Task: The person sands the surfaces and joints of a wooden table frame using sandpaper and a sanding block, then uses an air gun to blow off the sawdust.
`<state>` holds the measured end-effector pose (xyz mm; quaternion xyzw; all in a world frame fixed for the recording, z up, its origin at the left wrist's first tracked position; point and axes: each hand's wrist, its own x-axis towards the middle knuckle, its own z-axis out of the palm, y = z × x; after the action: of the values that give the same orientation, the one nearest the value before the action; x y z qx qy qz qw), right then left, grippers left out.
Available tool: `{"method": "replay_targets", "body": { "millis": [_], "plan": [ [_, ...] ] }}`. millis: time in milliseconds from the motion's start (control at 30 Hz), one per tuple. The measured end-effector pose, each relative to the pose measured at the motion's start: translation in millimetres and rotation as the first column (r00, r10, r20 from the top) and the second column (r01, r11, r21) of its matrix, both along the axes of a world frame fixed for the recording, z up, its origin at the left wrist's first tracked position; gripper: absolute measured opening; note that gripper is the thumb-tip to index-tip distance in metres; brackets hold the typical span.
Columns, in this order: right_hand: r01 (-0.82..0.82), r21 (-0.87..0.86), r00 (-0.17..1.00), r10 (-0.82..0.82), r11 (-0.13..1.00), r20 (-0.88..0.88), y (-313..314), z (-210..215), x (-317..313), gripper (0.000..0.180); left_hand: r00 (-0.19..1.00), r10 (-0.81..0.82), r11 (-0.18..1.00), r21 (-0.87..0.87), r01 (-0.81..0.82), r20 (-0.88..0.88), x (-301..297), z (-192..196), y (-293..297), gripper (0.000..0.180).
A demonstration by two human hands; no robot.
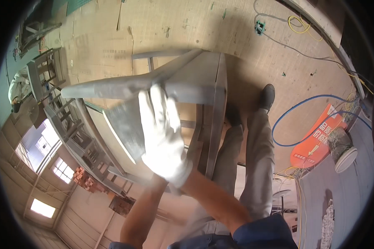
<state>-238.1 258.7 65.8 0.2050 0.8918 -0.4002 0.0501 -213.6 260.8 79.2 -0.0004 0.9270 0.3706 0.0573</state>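
My left hand (152, 161) and my right hand (170, 145), both in white gloves, overlap in one bright shape. The right appears to lie over the left, whose fingers I cannot separate. Stretched fingers point up to the front rail of a grey wooden chair frame (191, 92), the tips against or just above the rail. Whether anything lies under the palms is hidden. Beside the hands, a dark grey flat panel (122, 126) with a pale edge slants down within the frame. Glare and motion blur soften the gloves.
Cardboard (183, 29) covers the floor. More grey chair frames (70, 124) line the left, where another person (18, 87) is seen. On the right lie a blue hose (278, 120), cables, an orange sign (316, 141) and a dirty bucket (340, 145). My legs stand beside the chair.
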Motion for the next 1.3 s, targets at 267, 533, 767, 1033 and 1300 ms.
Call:
{"method": "replay_targets", "body": {
  "millis": [267, 533, 767, 1033, 1300],
  "plan": [
    [0.022, -0.183, 0.984, -0.053, 0.983, -0.167, 0, 21, 4, 0.079, 0.997, 0.078, 0.997, -0.015, -0.078, 0.027, 9, 13, -24, 0.053],
    [-0.475, 0.749, 0.869, 0.110, 0.461, 0.483, -21, -15, 5, 0.080, 0.999, -0.015, 0.996, -0.082, 0.018, 0.044, 16, -2, -67, 0.054],
    [0.203, -0.181, 0.951, -0.238, 0.962, -0.199, -6, 26, 0, 0.084, 0.997, -0.058, 0.989, -0.133, 0.064, 0.049, 19, 0, -97, 0.055],
    [0.163, -0.155, 0.950, -0.197, 0.974, -0.240, 11, 24, -21, 0.081, 0.996, -0.067, 0.982, -0.174, 0.077, 0.062, 21, -1, -111, 0.057],
    [0.072, -0.101, 0.994, -0.080, 0.992, -0.078, -47, 1, 42, 0.090, 0.992, -0.109, 0.979, -0.166, 0.119, 0.068, 20, -20, -116, 0.059]
  ]
}}
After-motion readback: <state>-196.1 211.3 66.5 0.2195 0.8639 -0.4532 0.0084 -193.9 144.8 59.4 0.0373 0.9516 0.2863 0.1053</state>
